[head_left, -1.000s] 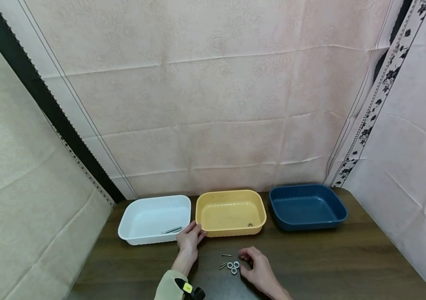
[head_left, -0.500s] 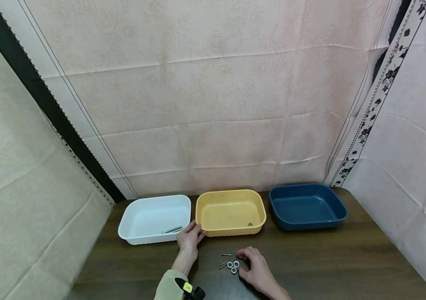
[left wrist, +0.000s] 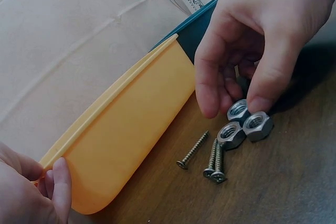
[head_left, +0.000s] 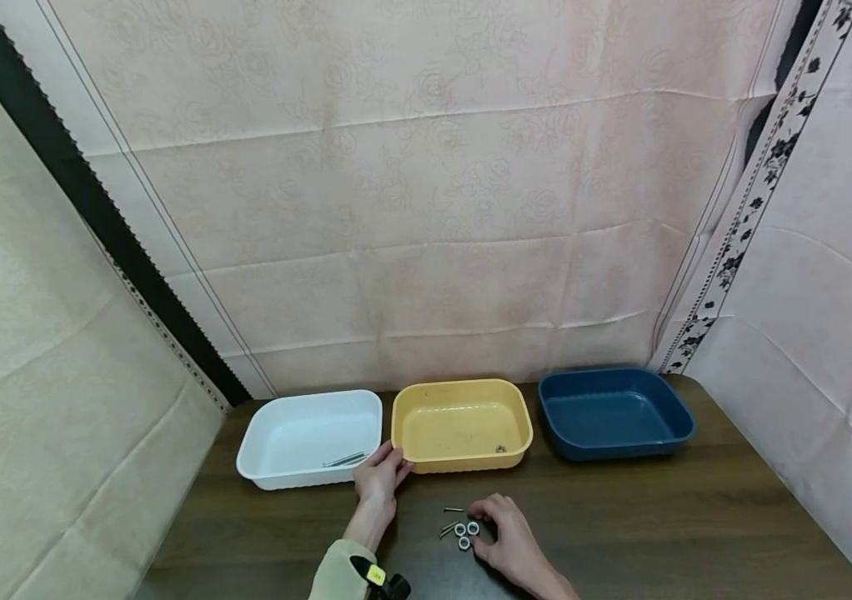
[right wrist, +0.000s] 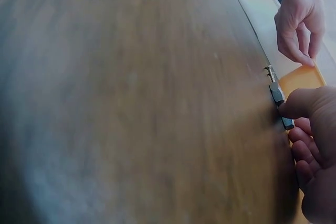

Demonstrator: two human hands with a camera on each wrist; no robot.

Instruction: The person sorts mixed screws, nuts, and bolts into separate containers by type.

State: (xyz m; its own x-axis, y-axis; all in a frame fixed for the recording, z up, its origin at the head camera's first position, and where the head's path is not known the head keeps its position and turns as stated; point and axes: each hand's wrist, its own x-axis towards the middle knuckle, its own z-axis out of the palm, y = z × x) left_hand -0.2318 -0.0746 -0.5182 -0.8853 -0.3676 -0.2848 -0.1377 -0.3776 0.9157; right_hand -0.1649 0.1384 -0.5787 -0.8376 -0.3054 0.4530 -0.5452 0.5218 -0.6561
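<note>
My left hand [head_left: 377, 482] pinches the rim of the yellow tray [head_left: 463, 462] at its near left corner, thumb and fingers on either side of the edge. My right hand [head_left: 507, 537] is low over the table beside three hex nuts [left wrist: 256, 125], fingers bent and spread from the thumb. In the left wrist view the thumb [left wrist: 266, 85] touches the rightmost nut, and the forefinger hangs behind the group. Three screws [left wrist: 193, 149] lie on the wood just left of the nuts. The right wrist view shows the nuts edge-on, partly behind the thumb.
A white tray [head_left: 283, 481] stands left of the yellow one, with several thin metal pieces [head_left: 345, 460] inside. A small metal piece [head_left: 500, 448] lies in the yellow tray. The blue tray [head_left: 621, 455] is at the right. Cloth hangs behind the wooden table [head_left: 659, 533].
My right hand has shifted slightly left, towards the nuts. The nearest nut has slid a little left. My left hand and the trays have stayed in place.
</note>
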